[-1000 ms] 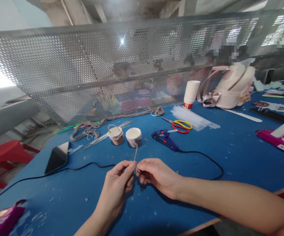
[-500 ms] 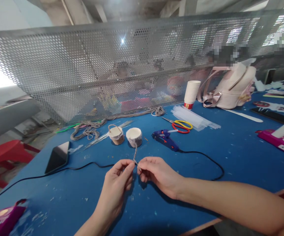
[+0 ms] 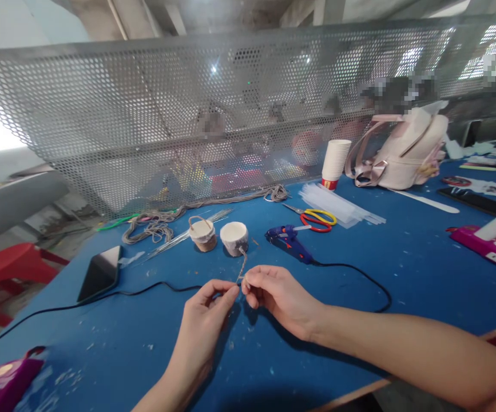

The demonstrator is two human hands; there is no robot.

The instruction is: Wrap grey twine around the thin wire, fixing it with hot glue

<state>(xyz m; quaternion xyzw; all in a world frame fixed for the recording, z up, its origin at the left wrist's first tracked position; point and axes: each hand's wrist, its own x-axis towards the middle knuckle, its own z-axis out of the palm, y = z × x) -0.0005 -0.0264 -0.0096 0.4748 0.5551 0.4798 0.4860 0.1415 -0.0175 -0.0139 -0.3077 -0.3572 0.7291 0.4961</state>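
Observation:
A thin twisted grey cord (image 3: pixel 243 265) rises from between my fingertips toward a small white-topped cup (image 3: pixel 234 238); whether it is fixed to the cup I cannot tell. My left hand (image 3: pixel 208 326) pinches the cord's lower end between thumb and forefinger. Close beside it, my right hand (image 3: pixel 280 294) also pinches the cord, its other fingers curled. To the left of that cup stands a similar one with a brown lower part and a looped handle, the handled cup (image 3: pixel 203 236). Both hands hover low over the blue table (image 3: pixel 145 343).
Right of the cups lie a blue glue gun (image 3: pixel 289 242) with a black cable, and red-yellow scissors (image 3: pixel 317 220). Behind are glue sticks (image 3: pixel 337 205), stacked paper cups (image 3: pixel 336 163) and a backpack (image 3: pixel 411 151). A phone (image 3: pixel 100 273), wires and grey cord (image 3: pixel 149 227) lie left.
My right hand has risen slightly, and the cord's upper part has swung to the right. My left hand has shifted slightly right. The cups have stayed in place.

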